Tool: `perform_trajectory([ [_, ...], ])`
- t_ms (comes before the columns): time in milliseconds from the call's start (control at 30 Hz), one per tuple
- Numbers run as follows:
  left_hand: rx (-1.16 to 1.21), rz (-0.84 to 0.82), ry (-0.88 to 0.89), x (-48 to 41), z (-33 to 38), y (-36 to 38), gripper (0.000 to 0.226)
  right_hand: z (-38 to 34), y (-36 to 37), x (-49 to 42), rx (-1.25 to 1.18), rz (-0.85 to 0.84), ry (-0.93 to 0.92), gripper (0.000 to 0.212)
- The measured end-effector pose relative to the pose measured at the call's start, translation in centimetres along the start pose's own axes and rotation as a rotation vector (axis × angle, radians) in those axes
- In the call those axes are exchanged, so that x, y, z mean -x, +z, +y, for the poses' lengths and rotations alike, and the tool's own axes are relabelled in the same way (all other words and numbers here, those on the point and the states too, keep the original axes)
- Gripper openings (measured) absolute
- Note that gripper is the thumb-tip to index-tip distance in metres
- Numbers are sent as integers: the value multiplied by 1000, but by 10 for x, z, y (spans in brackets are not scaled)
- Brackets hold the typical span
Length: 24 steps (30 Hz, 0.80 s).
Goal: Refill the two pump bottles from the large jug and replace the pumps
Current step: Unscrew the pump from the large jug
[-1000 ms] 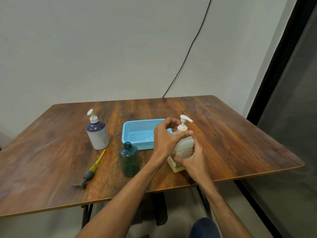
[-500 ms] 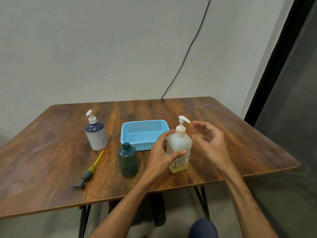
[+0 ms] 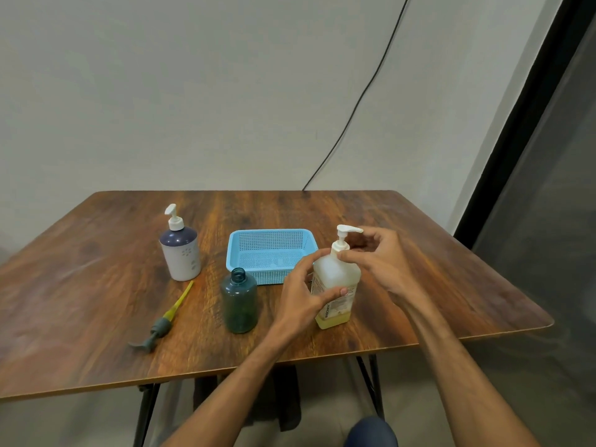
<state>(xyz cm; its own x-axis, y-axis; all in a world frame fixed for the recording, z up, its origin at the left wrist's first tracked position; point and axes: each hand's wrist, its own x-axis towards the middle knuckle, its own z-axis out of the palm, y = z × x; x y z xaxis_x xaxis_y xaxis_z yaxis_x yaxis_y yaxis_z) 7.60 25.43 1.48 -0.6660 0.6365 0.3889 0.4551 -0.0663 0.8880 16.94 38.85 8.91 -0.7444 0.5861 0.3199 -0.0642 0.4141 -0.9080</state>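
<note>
A translucent square jug (image 3: 335, 272) with a white pump (image 3: 346, 230) stands near the table's front edge, with a little yellow liquid at its bottom. My left hand (image 3: 301, 293) wraps around the jug's body from the left. My right hand (image 3: 379, 262) pinches the pump's collar at the neck, thumb in front and fingers behind. A dark teal bottle (image 3: 240, 301) stands open, without a pump, to the left of the jug. Its grey pump with a yellow tube (image 3: 161, 324) lies flat on the table further left. A white and navy pump bottle (image 3: 180, 253) stands behind, its pump on.
A light blue perforated basket (image 3: 271, 234) sits behind the jug and the teal bottle. The wooden table (image 3: 96, 285) ends close in front of the jug. A black cable (image 3: 354, 108) runs down the wall. A dark frame stands at the right.
My left hand dropped from the pump to the jug's body. My right hand left the jug's base, lifted away, then came in onto the pump collar.
</note>
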Motion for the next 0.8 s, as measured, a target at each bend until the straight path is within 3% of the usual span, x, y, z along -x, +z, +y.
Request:
perform_trajectory([
  [167, 15, 27, 21, 0, -3, 2, 69, -5, 10, 0, 31, 5, 12, 47],
  [433, 16, 22, 32, 0, -5, 2, 67, -30, 1, -10, 62, 5, 12, 33],
  [800, 20, 18, 35, 0, -4, 2, 67, -80, -32, -15, 47, 4, -155, 33],
])
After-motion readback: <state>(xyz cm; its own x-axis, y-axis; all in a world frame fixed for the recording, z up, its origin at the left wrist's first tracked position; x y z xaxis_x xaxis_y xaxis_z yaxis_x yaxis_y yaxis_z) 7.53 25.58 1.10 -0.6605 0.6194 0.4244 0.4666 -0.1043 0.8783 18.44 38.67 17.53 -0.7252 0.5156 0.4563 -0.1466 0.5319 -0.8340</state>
